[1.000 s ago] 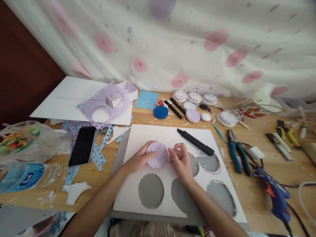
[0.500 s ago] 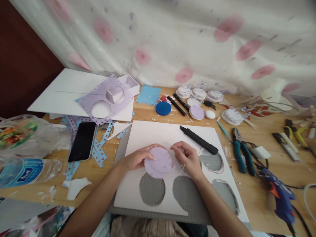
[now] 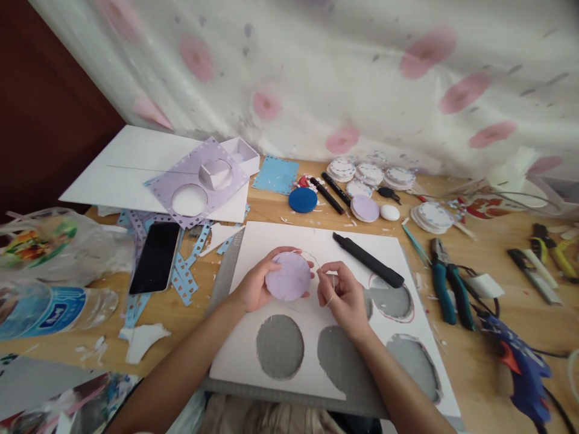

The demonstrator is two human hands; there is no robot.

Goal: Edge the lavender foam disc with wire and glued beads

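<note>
A round lilac paper disc (image 3: 288,276) rests in my left hand (image 3: 257,282), which is closed on its left edge with the thumb on its face. Just to the right, my right hand (image 3: 344,295) pinches a thin pale string (image 3: 312,257). The string runs from behind the disc's upper edge to my fingertips, and a loop of it hangs by the palm. Both hands are above a white board (image 3: 235,355) with several round holes cut in it. Beneath that board lies a grey cutting mat (image 3: 253,389). A black marker-like pen (image 3: 368,259) lies on the board's upper right.
Pliers (image 3: 446,283) and a blue glue gun (image 3: 520,367) lie at right. A phone (image 3: 154,258) and a water bottle (image 3: 58,310) are at left. Behind are a blue round lid (image 3: 303,199), stacked paper discs (image 3: 400,176) and a lilac sheet with holes (image 3: 172,188).
The lilac disc has moved slightly up and turned flatter toward me. My right hand has drawn the string down and inward, so its wide loop is now smaller.
</note>
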